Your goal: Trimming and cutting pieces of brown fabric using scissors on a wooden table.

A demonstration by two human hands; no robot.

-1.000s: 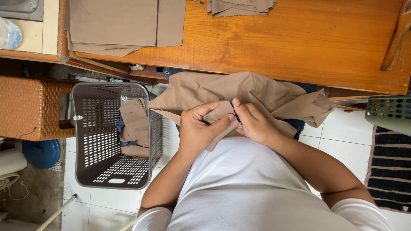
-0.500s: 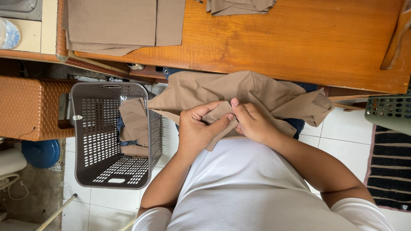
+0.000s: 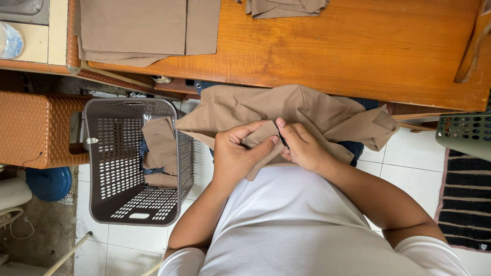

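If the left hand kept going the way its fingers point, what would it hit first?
The left hand points across toward the right hand, pinching the tan cloth between them. It would likely meet a fold of that cloth first, then the right hand's fingers, though depth is hard to judge from above.

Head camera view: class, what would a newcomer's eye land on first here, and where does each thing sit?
Centre frame, the left hand and right hand pinch a fold of tan cloth over the lap. Left of them stands a grey perforated basket holding more tan pieces. Above, flat tan pieces lie on the wooden table.
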